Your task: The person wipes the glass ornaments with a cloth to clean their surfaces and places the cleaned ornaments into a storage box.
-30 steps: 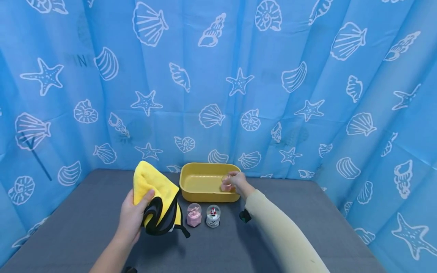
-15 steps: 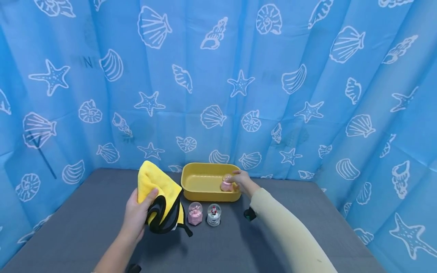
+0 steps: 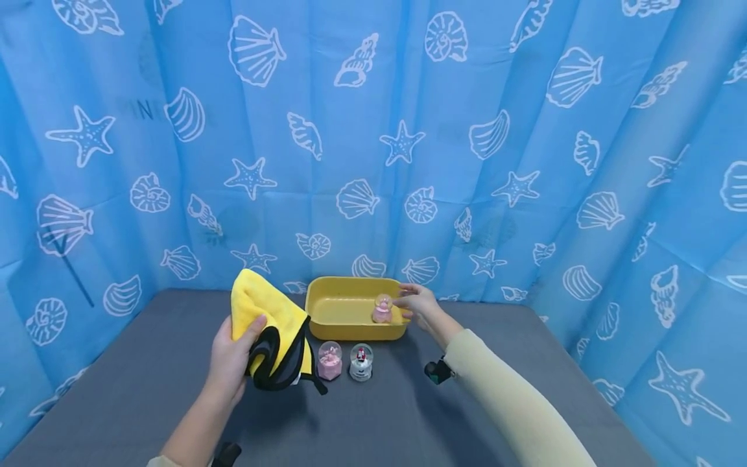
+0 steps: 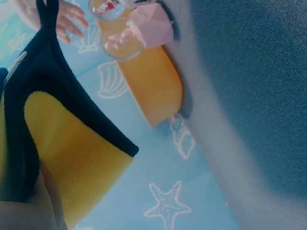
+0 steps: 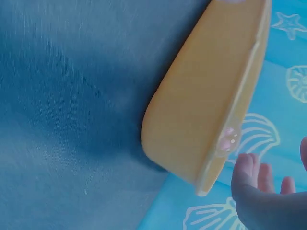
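My left hand point(image 3: 230, 363) grips a folded yellow towel point(image 3: 268, 318) with black edging, raised over the left of the table; a loop hangs from its corner. In the yellow basin point(image 3: 357, 333), at its right end, a pink snow globe point(image 3: 382, 309) stands upright. Just right of it is my right hand point(image 3: 421, 303), fingers spread and relaxed over the basin's rim, holding nothing. The right wrist view shows the fingertips point(image 5: 247, 165) apart from the globe's dome point(image 5: 229, 140). In front of the basin stand another pink snow globe point(image 3: 330, 360) and a white one point(image 3: 361, 362) with a red figure inside.
A grey cloth point(image 3: 350, 428) covers the table. Behind the basin and at both sides hangs a blue curtain point(image 3: 350, 155) with white shell and starfish prints. The basin stands close to the curtain at the back.
My right hand has let go of the pink snow globe inside the basin and drawn off to the right, its fingers opening. The left hand keeps hold of the towel, almost unmoved.
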### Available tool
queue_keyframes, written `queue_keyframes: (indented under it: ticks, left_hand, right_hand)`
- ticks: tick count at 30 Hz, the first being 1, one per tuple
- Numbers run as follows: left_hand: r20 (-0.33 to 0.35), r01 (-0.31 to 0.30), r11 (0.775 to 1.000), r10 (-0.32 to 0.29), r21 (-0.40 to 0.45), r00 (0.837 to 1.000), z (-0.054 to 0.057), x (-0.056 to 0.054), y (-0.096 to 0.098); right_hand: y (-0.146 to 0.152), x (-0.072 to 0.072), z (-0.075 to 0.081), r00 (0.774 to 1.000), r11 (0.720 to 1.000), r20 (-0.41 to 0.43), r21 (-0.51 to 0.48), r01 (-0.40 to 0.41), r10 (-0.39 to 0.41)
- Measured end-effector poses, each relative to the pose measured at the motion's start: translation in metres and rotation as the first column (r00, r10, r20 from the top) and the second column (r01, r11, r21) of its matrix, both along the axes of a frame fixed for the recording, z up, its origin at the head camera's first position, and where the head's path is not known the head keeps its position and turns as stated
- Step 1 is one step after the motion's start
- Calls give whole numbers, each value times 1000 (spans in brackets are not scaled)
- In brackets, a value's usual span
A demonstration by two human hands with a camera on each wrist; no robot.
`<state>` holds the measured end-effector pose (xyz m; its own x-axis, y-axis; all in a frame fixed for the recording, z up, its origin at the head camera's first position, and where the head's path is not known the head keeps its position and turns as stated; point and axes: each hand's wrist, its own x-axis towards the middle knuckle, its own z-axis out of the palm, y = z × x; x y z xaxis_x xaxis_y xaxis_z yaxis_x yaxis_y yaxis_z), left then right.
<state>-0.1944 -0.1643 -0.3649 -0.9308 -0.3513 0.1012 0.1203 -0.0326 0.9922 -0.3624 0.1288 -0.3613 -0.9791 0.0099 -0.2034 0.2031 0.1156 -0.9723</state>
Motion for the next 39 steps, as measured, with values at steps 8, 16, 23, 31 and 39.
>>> queue_keyframes:
  ticks: [8, 16, 23, 31, 39]
  left_hand:
    - [-2, 2, 999, -2, 35, 1000, 6, 2, -4]
    - [-7, -20, 995, 21, 94, 1000, 11, 1, -7]
    - [-7, -35, 990, 37, 138, 999, 11, 2, -10]
    - [-9, -32, 988, 33, 152, 999, 8, 4, -9]
    - [-6, -14, 988, 15, 155, 1000, 7, 6, -10]
  right_hand:
    - [4, 25, -11, 999, 999, -4, -6, -38, 38]
    - [7, 41, -26, 994, 994, -31, -23, -106, 106]
    - [3, 54, -39, 982, 982, -46, -44, -185, 183]
    - [-5, 64, -52, 962, 956, -44, -107, -272, 269]
    - [-13, 74, -60, 947, 943, 9, -92, -319, 321]
